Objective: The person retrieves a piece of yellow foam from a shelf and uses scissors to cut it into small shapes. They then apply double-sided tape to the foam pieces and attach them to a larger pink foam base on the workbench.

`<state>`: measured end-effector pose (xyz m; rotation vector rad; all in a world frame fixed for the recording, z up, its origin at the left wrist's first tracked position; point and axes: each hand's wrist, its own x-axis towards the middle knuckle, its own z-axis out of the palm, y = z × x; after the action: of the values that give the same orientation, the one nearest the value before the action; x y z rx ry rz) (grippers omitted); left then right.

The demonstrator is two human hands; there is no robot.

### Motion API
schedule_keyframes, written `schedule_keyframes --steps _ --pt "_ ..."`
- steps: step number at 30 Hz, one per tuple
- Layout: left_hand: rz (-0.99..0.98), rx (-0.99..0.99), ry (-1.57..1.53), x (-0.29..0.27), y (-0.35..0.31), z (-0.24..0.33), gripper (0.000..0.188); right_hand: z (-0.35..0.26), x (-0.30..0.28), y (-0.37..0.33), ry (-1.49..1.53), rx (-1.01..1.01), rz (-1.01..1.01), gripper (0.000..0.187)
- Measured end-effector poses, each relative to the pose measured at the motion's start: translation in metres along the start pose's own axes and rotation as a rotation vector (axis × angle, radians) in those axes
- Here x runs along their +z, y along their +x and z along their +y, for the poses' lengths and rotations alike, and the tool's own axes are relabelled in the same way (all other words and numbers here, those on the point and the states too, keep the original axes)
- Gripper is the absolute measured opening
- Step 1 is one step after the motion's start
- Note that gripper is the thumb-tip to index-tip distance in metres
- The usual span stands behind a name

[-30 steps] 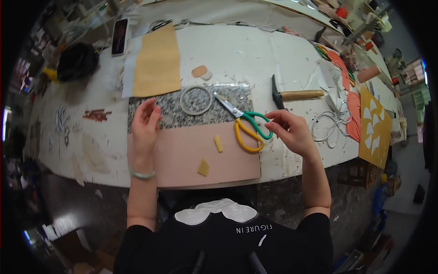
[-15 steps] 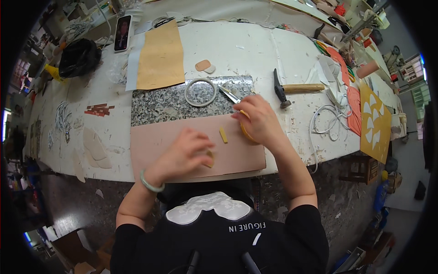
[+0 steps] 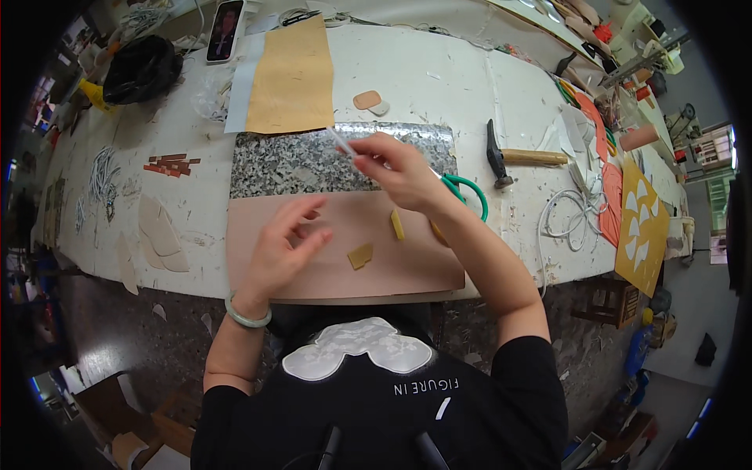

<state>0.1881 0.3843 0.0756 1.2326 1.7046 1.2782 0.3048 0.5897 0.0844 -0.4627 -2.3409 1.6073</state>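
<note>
My right hand [image 3: 395, 168] is raised over the speckled stone slab [image 3: 274, 164], fingers closed on a pale ring-shaped roll [image 3: 341, 142] seen nearly edge-on. Beside that wrist lie green-handled scissors [image 3: 476, 196], their blades mostly hidden by my hand. Over the pink sheet [image 3: 337, 223] hovers my left hand [image 3: 282, 244], empty, with its fingers apart. Two yellow pieces rest on this sheet: an irregular one [image 3: 360, 256] and a narrow strip [image 3: 397, 225]. My right forearm partly covers a yellow-orange object [image 3: 439, 233], whose kind I cannot tell.
A hammer [image 3: 533, 157] lies right of the slab, near a coil of white cord [image 3: 576, 210]. Tan sheet material [image 3: 290, 78] lies behind the slab, with a phone [image 3: 226, 31] farther back. Brown strips [image 3: 171, 164] and beige cut pieces [image 3: 160, 235] are at left.
My right hand has let go of the yellow thing, moved left and lifted the pale ring off the slab. My left hand has drawn back left, uncovering the irregular yellow piece.
</note>
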Motion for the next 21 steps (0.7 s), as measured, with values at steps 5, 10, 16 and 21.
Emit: schedule_keyframes --steps 5,10,16,21 --pt "0.077 -0.220 -0.709 0.020 0.017 0.014 0.042 -0.019 0.012 -0.043 1.176 -0.149 0.007 0.021" --pt "-0.113 -0.402 -1.146 0.033 0.024 0.031 0.033 -0.020 0.022 -0.071 0.826 -0.350 0.102 0.015" --pt "-0.210 -0.466 -0.955 0.055 0.022 0.025 0.023 -0.043 0.016 -0.084 -0.335 -0.715 0.171 0.039" --pt "-0.142 -0.266 -0.576 0.048 0.054 0.036 0.019 -0.011 -0.003 -0.083 -0.279 -0.429 0.439 0.028"
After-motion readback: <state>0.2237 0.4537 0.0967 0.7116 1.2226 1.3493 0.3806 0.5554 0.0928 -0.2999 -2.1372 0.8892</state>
